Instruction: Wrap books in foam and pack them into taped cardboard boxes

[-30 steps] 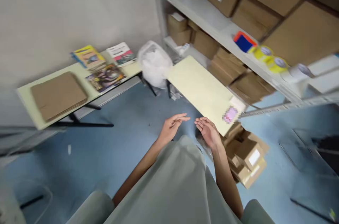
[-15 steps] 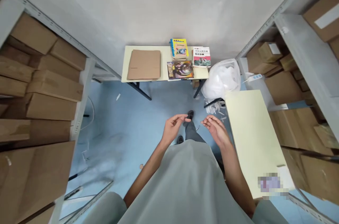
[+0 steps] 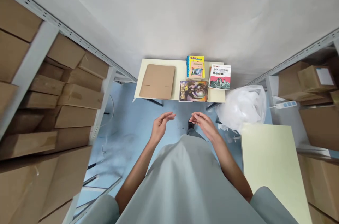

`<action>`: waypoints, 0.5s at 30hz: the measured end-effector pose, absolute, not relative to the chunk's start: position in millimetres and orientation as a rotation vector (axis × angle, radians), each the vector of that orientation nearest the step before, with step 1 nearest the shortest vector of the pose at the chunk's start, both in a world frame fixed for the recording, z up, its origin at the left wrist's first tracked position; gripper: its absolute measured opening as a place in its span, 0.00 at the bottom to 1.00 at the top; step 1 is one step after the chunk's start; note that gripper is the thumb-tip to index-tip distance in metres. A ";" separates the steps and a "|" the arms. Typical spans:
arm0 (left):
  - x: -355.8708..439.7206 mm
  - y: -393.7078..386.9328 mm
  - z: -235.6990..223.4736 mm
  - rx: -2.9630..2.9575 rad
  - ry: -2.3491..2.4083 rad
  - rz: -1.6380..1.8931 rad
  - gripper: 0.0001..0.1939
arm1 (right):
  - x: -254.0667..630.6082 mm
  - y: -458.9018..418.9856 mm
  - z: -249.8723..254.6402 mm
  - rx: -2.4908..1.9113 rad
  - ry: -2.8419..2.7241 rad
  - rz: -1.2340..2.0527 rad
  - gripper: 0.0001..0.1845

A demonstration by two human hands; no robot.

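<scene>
While you face the far desk, your left hand and right hand are raised short of its front edge, over blue floor. Their fingers are loosely bent and gripping nothing, and a gap separates the two hands. Observe the side limits: a box-filled shelf unit to your left, the near desk to your right, and a white plastic bag at the corner between desks. A bare strip of desktop separates cardboard from books.

Just beyond your hands, the glossy book lies flat along the front edge, its dark cover patterned in purple and gold. Directly behind it are yellow-covered books; to the right, a white-and-pink book reaches the desk's end. At left, the cardboard stack lies flat, plain brown, with short slits near its front.
</scene>
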State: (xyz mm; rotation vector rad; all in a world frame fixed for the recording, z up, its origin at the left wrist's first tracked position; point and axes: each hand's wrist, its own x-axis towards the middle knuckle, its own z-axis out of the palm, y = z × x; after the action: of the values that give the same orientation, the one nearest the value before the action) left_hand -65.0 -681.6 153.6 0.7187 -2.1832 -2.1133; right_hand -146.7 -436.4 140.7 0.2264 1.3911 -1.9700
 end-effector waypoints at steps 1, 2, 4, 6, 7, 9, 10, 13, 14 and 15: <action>-77.6 -686.5 148.9 0.726 -2.198 -2.090 0.19 | -160.9 -441.4 136.3 0.233 1.388 -1.953 0.27; -88.8 -690.9 143.5 0.732 -2.215 -2.065 0.19 | -174.3 -446.3 131.4 0.238 1.385 -1.936 0.28; -106.3 -699.7 130.7 0.745 -2.256 -2.012 0.19 | -198.7 -457.1 120.1 0.251 1.380 -1.902 0.29; -118.1 -711.6 115.0 0.788 -2.299 -1.947 0.20 | -220.2 -471.5 106.7 0.273 1.375 -1.863 0.31; -122.8 -719.8 106.2 0.833 -2.319 -1.907 0.21 | -230.2 -480.7 99.2 0.283 1.371 -1.840 0.31; -131.6 -742.2 86.9 0.970 -2.344 -1.815 0.23 | -248.9 -504.0 83.3 0.291 1.361 -1.800 0.31; -136.5 -756.5 76.9 1.054 -2.347 -1.763 0.23 | -257.8 -518.2 74.9 0.287 1.361 -1.784 0.30; -155.9 -808.8 47.8 1.269 -2.322 -1.586 0.24 | -282.4 -567.5 48.1 0.225 1.510 -1.674 0.21; -163.9 -827.6 38.9 1.305 -2.322 -1.533 0.25 | -289.7 -584.6 38.9 0.188 1.629 -1.590 0.18; -172.3 -846.0 30.7 1.321 -2.321 -1.508 0.25 | -296.2 -601.3 29.8 0.149 1.764 -1.491 0.17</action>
State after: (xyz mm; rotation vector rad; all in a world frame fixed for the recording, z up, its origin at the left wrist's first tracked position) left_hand -172.3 -846.0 30.7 1.3205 -2.3206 -1.5075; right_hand -296.2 -601.3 29.8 0.1492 1.7644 -1.4909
